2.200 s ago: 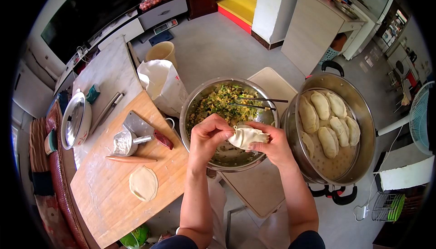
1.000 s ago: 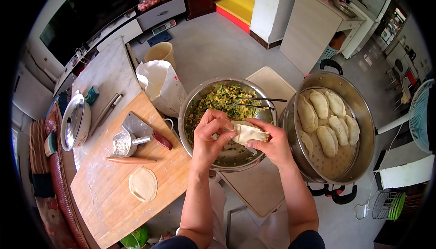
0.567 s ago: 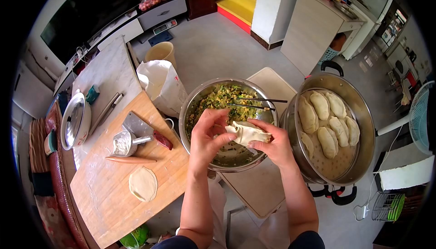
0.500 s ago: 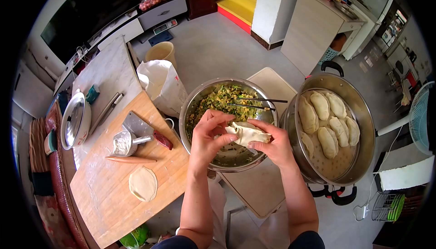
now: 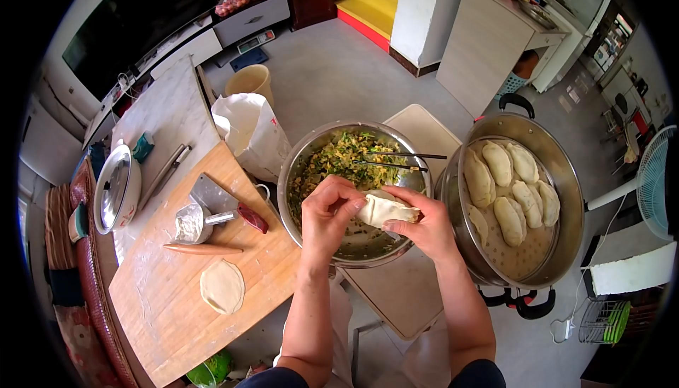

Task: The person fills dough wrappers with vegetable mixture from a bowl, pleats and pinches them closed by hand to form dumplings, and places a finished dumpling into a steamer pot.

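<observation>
A pale dough dumpling [image 5: 386, 211] is held between my two hands over the steel bowl [image 5: 288, 197]. My left hand [image 5: 329, 211] pinches its left end, thumb and fingers closed on the edge. My right hand [image 5: 424, 219] grips the other end, with the thumb in front and the fingers behind. Beneath them, the bowl holds a chopped green and yellow filling [image 5: 339, 151]. A pair of dark chopsticks [image 5: 407, 155] rests across the bowl's right side. To the right, several shaped dumplings [image 5: 509, 221] sit in a steel steamer pot [image 5: 567, 204].
On the wooden board [image 5: 163, 303] at left lie a flat dough wrapper [image 5: 223, 287], a rolling pin [image 5: 203, 248], a flour scoop [image 5: 189, 224] and a cleaver [image 5: 212, 193]. A white flour bag [image 5: 251, 137] stands behind the bowl. A fan [image 5: 658, 183] is at far right.
My left fingers have closed in from a spread position and now pinch the dumpling's left end. My right hand keeps its hold.
</observation>
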`<move>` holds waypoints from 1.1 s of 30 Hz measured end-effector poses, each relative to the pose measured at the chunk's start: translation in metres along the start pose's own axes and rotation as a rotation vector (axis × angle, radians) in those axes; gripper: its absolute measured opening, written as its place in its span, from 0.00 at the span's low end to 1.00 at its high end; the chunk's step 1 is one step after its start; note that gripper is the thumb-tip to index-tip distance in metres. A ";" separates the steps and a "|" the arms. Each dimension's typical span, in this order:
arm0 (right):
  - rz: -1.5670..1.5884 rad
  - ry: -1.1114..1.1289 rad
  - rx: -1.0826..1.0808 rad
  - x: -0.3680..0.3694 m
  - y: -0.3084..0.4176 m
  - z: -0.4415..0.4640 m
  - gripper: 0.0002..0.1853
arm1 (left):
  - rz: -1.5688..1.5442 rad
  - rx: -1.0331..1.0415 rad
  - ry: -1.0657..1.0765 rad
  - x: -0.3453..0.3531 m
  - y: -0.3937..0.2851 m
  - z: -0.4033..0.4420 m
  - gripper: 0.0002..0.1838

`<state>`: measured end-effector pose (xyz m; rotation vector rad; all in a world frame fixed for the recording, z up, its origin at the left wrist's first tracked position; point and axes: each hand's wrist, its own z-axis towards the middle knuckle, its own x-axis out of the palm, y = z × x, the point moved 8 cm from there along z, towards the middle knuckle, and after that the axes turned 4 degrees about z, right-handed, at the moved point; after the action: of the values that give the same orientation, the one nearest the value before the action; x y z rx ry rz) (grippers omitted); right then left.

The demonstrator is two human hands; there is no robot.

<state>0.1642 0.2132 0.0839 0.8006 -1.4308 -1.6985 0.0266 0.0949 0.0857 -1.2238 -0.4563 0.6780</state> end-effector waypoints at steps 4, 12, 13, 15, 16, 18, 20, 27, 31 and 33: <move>-0.006 0.001 0.001 -0.001 -0.003 0.000 0.31 | -0.093 -0.017 0.003 0.003 -0.004 0.000 0.06; -0.019 0.011 -0.006 0.003 0.000 -0.001 0.31 | -0.079 0.006 -0.013 0.003 0.002 0.000 0.06; -0.023 0.009 -0.004 0.003 0.000 -0.001 0.31 | -0.053 0.029 -0.003 0.003 0.005 0.000 0.07; -0.031 0.005 -0.002 0.001 -0.001 -0.001 0.31 | -0.001 0.076 0.015 0.005 0.009 0.001 0.11; -0.030 0.004 0.003 0.000 0.000 -0.001 0.31 | -0.073 0.086 0.006 0.006 0.004 0.002 0.14; -0.025 0.009 0.012 -0.001 0.002 -0.001 0.31 | -0.213 0.107 -0.018 0.009 -0.008 0.005 0.20; -0.036 -0.003 -0.013 -0.003 0.005 0.000 0.30 | -0.308 -0.013 0.113 0.006 0.005 0.003 0.26; -0.017 -0.016 -0.025 -0.004 0.002 0.001 0.30 | -0.195 -0.044 0.051 -0.009 0.016 0.000 0.11; -0.035 -0.010 -0.045 -0.002 0.002 0.001 0.30 | -0.114 0.025 0.005 -0.010 0.015 0.000 0.07; -0.026 -0.011 -0.039 -0.001 0.002 0.001 0.30 | -0.025 0.091 -0.002 -0.010 0.006 0.000 0.06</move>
<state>0.1643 0.2140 0.0864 0.7928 -1.3956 -1.7476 0.0179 0.0897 0.0800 -1.1300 -0.4373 0.6718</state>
